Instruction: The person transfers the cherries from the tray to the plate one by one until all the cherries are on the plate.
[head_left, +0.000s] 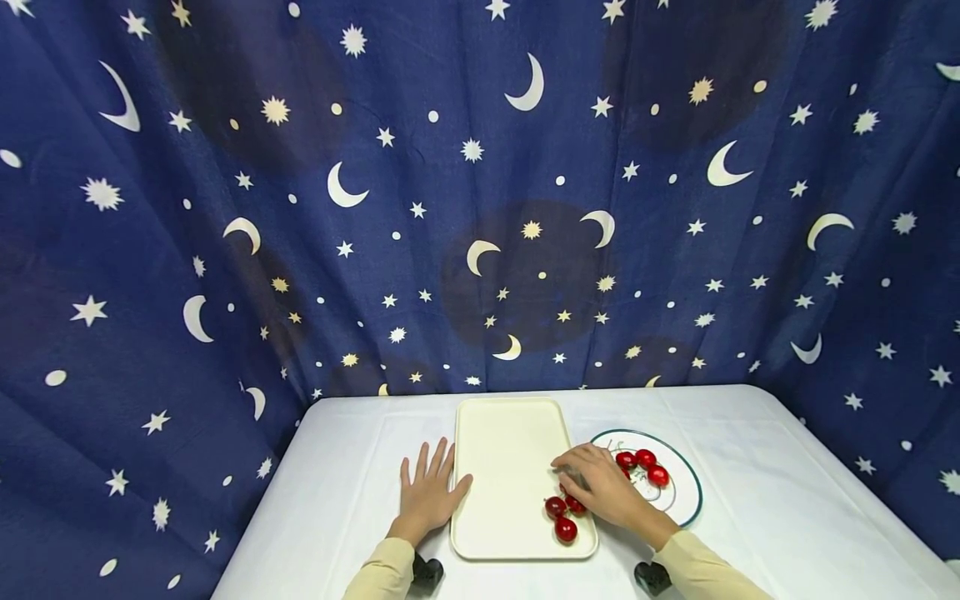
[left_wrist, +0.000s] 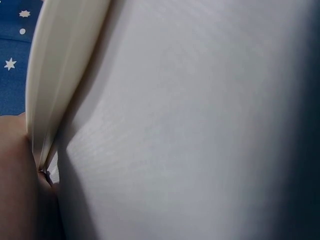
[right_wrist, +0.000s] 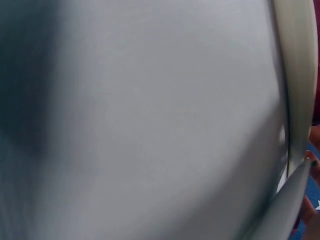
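Note:
My left hand [head_left: 427, 500] lies spread with straight fingers beside the cream tray [head_left: 510, 467], its thumb over the left rim. Over the tray's right side is my right hand [head_left: 600, 483], fingers bent and thumb apart from them, with no fruit visible in the gap. Several glossy red cherries [head_left: 566, 530] lie in the tray's lower right, some partly hidden under the right hand. More red cherries [head_left: 657, 476] sit on a white plate [head_left: 684, 504] with a dark green rim, partly covered by the right hand. The left wrist view shows the tray wall [left_wrist: 65, 60] close up.
A white cloth [head_left: 330, 483] covers the table. Blue curtains [head_left: 420, 275] with moons and stars stand behind it and along both sides. The plate is right of the tray, close to its edge. Dark wrist devices [head_left: 427, 573] show under both wrists.

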